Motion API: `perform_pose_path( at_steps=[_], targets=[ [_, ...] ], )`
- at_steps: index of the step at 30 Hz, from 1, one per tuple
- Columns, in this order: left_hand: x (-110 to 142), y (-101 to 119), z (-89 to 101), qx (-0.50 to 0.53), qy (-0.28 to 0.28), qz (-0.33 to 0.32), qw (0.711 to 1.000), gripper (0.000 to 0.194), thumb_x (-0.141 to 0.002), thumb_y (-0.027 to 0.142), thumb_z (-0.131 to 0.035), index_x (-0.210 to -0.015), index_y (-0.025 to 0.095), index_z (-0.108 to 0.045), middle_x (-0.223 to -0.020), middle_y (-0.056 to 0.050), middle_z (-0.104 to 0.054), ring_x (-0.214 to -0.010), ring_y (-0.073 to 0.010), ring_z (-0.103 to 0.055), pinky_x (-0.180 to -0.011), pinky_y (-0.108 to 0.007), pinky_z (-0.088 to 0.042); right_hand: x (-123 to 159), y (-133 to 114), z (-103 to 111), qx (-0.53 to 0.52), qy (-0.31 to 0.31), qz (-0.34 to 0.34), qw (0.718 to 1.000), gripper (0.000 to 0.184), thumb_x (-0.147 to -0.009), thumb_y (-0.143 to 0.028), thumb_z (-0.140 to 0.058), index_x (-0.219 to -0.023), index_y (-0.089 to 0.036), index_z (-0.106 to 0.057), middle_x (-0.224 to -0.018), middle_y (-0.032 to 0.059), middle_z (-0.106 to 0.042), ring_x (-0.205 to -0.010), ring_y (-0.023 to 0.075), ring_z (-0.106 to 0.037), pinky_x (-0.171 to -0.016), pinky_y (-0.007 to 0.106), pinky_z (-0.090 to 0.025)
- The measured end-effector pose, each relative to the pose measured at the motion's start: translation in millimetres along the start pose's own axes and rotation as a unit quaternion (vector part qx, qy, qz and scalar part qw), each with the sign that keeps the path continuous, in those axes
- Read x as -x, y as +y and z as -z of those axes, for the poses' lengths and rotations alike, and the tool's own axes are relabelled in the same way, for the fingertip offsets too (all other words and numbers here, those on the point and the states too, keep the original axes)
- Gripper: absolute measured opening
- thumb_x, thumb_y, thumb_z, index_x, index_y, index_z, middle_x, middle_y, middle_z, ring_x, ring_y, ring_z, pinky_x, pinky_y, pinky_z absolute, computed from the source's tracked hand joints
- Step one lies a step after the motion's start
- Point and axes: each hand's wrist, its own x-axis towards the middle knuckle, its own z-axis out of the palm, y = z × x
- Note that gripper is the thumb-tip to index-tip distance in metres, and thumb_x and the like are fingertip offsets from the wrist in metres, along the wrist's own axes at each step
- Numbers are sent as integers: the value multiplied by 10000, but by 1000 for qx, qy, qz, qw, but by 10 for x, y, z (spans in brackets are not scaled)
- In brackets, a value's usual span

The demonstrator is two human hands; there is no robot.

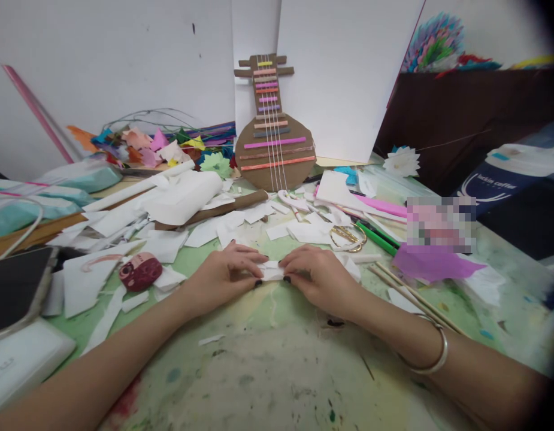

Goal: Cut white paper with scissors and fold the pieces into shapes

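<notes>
My left hand [225,272] and my right hand [319,275] meet at the middle of a paint-stained green table [277,365]. Both pinch a small folded piece of white paper [271,270] that lies on the table, fingers curled and pressed on its ends. My right wrist wears a silver bangle [432,359]. Loose white paper scraps [205,230] lie just beyond the hands.
A cardboard guitar model [273,129] leans on the white wall behind. Gold scissors [348,236], green pens and wooden sticks [411,293] lie to the right. A painted red stone [139,270] and a phone [16,287] sit left. Coloured paper flowers [160,149] pile at back left.
</notes>
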Motion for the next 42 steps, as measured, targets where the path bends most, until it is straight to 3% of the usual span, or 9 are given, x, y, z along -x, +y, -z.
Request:
perform_pose_path(
  at_steps=[8, 14, 21, 25, 27, 31, 37, 42],
  targets=[
    [-15, 31, -41, 29, 17, 67, 997, 108, -773, 248, -572, -718, 205, -654, -1043, -46, -672, -1006, -216, -571, -869, -434, -462, -5, -40, -42, -25, 33, -88, 995, 120, -680, -73, -591, -598, -157, -619, -873, 47, -671, -866, 185, -549, -802, 331, -422],
    [-27, 77, -82, 5, 38, 69, 997, 116, -761, 225, -564, -665, 188, -616, -999, -48, -672, -944, -201, -582, -801, -378, -486, -25, -36, -58, -18, 35, -80, 996, 116, -679, -70, -579, -598, -150, -602, -816, 53, -647, -838, 185, -512, -780, 327, -404],
    [-42, 106, -116, -30, 54, 62, 996, 71, -696, 160, -589, -636, 184, -561, -958, -39, -670, -913, -199, -584, -833, -396, -457, -39, -19, -65, -24, 40, -83, 995, 111, -649, -60, -596, -596, -157, -586, -785, 35, -627, -814, 173, -506, -778, 311, -385],
    [-34, 121, -119, -23, 55, 77, 995, 51, -702, 167, -583, -746, 189, -567, -952, -34, -658, -889, -196, -586, -788, -367, -468, -29, -15, -75, -31, 44, -101, 993, 108, -640, -62, -594, -680, -162, -587, -758, 20, -620, -802, 170, -503, -739, 290, -383],
    [-28, 123, -116, -21, 59, 81, 995, 191, -710, 166, -577, -898, 202, -571, -948, -28, -658, -862, -192, -591, -767, -356, -474, -18, -11, -73, -35, 47, -103, 993, 169, -645, -64, -589, -778, -169, -595, -793, 19, -628, -820, 176, -503, -708, 278, -384],
    [-26, 91, -108, -35, 49, 41, 997, 393, -738, 152, -555, -1122, 233, -555, -991, -33, -666, -894, -199, -587, -802, -367, -462, -1, 11, -66, -26, 36, -43, 998, 319, -673, -49, -573, -962, -181, -604, -887, 27, -654, -860, 175, -511, -752, 295, -388],
    [-9, 7, -77, -134, 6, -102, 986, 289, -836, 149, -473, -1046, 253, -644, -1060, -45, -642, -999, -209, -539, -910, -405, -399, 14, 76, -23, 73, -13, 81, 994, 192, -800, -128, -534, -920, -182, -674, -926, 66, -665, -909, 199, -488, -803, 343, -350],
    [-1, 17, -52, -179, -19, -141, 973, 291, -855, 154, -456, -1085, 221, -622, -1096, -71, -623, -1031, -225, -526, -963, -443, -360, 24, 75, 46, 152, -40, 150, 976, 246, -880, -152, -446, -1050, -163, -624, -916, 96, -659, -943, 200, -480, -817, 353, -326]
  ],
)
